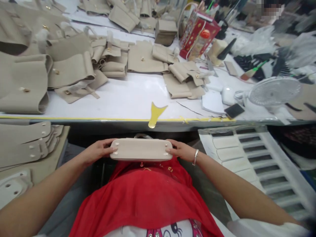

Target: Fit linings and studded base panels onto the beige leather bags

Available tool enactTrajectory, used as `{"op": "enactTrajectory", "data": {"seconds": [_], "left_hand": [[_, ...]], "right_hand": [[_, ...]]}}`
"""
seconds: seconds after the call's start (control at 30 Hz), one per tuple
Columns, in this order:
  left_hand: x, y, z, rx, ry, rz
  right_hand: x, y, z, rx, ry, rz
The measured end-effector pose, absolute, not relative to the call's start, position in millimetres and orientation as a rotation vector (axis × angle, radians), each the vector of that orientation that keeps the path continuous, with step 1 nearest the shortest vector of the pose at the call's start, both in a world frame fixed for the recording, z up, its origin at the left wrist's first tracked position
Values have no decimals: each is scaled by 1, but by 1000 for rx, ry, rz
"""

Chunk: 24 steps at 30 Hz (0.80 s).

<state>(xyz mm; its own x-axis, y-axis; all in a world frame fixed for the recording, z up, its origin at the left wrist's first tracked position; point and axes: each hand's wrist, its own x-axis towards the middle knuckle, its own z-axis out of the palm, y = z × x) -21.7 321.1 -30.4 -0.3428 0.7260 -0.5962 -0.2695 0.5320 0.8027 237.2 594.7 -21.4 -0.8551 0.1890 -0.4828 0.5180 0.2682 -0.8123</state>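
Between my two hands is a beige handbag, its long rounded base with small studs near the corners turned up toward me. My left hand grips the left end, thumb on the base and fingers behind. At the right end my right hand holds it the same way, a bracelet on that wrist. The bag is held just in front of the table edge, above my red apron. Beyond it, a yellow fishtail-shaped piece lies at the table's edge.
Beige bag parts cover the back and left of the white table. To the right are a small fan, a dark flat object and a red box. Cut panels lie lower left; a slatted white rack stands lower right.
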Motion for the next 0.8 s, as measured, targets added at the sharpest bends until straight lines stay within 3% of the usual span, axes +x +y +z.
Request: {"op": "enactTrajectory", "data": {"seconds": [0.37,0.67,0.8], "left_hand": [[30,328,-62,331,2160,1456],[31,310,-44,326,1764,1430],[10,304,-25,486,1790,1215]], "right_hand": [[229,541,-48,1457,2591,-1581],[257,546,-33,1094,2392,-1773],[263,565,-31,956,2100,-2112]]}}
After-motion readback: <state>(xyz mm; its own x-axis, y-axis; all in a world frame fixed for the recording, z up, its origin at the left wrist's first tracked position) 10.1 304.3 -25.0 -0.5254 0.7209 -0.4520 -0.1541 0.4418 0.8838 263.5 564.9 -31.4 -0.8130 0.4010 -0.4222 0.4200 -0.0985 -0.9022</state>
